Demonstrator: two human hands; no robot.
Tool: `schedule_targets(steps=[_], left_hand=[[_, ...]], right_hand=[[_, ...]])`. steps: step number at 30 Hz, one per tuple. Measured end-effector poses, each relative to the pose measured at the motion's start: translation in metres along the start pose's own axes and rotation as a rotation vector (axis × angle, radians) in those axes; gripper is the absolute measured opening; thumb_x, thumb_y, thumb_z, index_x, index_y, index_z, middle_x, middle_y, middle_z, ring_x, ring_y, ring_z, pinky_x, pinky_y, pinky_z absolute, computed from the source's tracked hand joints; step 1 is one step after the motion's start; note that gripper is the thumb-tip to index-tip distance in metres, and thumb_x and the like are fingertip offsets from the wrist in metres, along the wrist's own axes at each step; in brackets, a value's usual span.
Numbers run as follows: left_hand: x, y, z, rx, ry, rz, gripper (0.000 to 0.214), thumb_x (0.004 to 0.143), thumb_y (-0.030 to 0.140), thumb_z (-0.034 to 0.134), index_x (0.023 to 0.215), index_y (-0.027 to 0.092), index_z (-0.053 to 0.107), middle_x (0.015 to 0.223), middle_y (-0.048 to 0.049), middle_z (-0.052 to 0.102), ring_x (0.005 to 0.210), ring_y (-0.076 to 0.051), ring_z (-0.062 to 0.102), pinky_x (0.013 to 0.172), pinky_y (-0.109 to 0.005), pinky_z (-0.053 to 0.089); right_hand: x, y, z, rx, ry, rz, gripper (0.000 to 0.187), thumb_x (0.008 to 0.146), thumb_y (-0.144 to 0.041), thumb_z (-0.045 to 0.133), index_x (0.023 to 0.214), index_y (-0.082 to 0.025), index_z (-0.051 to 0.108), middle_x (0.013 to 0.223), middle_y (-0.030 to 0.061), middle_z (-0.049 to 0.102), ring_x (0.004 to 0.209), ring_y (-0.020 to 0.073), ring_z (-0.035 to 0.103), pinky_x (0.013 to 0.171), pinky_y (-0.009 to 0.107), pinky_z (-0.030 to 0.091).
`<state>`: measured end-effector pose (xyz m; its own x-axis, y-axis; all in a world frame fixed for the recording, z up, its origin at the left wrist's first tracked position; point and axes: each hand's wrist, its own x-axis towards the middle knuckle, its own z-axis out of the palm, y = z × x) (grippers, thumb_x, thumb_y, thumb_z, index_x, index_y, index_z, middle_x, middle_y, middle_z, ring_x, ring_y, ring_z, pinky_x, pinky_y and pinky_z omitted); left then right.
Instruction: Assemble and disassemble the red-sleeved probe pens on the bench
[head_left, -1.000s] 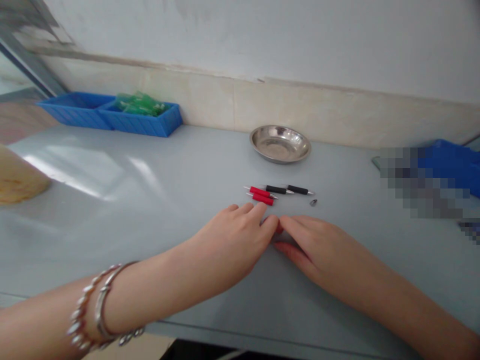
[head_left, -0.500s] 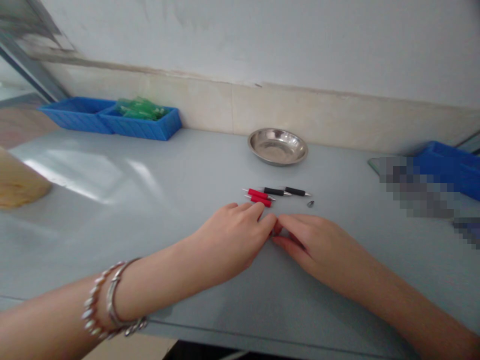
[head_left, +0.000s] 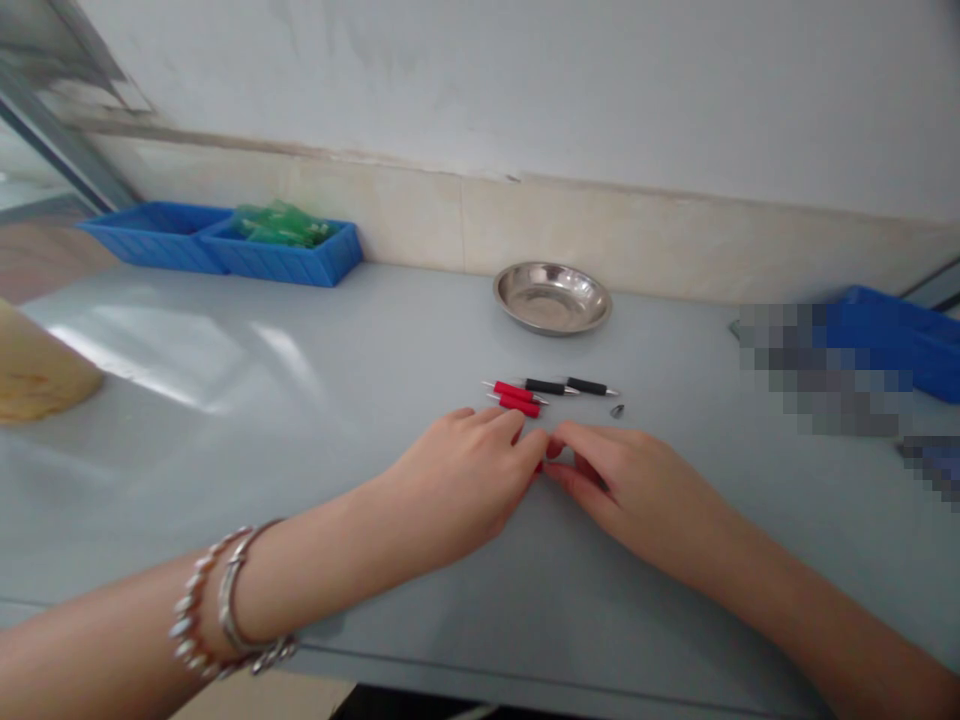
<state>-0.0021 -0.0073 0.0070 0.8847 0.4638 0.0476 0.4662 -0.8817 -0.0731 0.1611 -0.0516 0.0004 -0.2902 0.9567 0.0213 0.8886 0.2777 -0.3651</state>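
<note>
Red piece (head_left: pixel 538 467) is positioned near the middle of the desk (head_left: pixel 360 370), between the two hands, with only a small portion exposed. The left hand (head_left: pixel 480 450) is arched over it from the left; its fingers appear to be clamped on the piece, although the grip is mostly hidden. The right hand (head_left: pixel 637 475) is placed just beside it, from the right. A narrow gap is seen between thumb and forefinger; whether a small part is held at the tips cannot be told.

Compared with half a second ago, the right fingertips are set slightly clearer of the left ones, and red is now exposed under the left thumb. A loosened or adjusted right-hand grip is judged to be indicated, with the piece retained by the left hand.

No change is noted in the loose parts. Two red pens (head_left: pixel 517 392) and two black pens (head_left: pixel 546 387) are laid just beyond the hands, with a small metal tip (head_left: pixel 616 411) to their right. Farther back, a metal dish (head_left: pixel 553 299) is set.
</note>
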Motion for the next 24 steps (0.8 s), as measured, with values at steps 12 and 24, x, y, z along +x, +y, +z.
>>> schedule_targets(steps=[12, 24], left_hand=[[0.0009, 0.0002, -0.0013, -0.086, 0.041, -0.026, 0.018, 0.081, 0.015, 0.046, 0.098, 0.014, 0.051, 0.092, -0.0070, 0.057, 0.085, -0.022, 0.056, 0.075, -0.037, 0.048], [0.0022, 0.0008, -0.0036, -0.200, 0.155, -0.074, 0.015, 0.085, 0.018, 0.041, 0.090, 0.013, 0.054, 0.088, -0.0067, 0.057, 0.082, -0.019, 0.055, 0.072, -0.032, 0.048]], right_hand=[[-0.0001, 0.0004, -0.0029, 0.072, 0.005, 0.032, 0.013, 0.086, -0.021, 0.040, 0.077, -0.017, 0.050, 0.074, 0.0034, 0.060, 0.067, 0.0167, 0.054, 0.059, 0.028, 0.034], [0.0002, 0.0042, -0.0064, 0.408, 0.074, 0.059, 0.023, 0.087, -0.034, 0.041, 0.077, -0.018, 0.054, 0.067, -0.0011, 0.057, 0.060, 0.0118, 0.050, 0.056, 0.025, 0.032]])
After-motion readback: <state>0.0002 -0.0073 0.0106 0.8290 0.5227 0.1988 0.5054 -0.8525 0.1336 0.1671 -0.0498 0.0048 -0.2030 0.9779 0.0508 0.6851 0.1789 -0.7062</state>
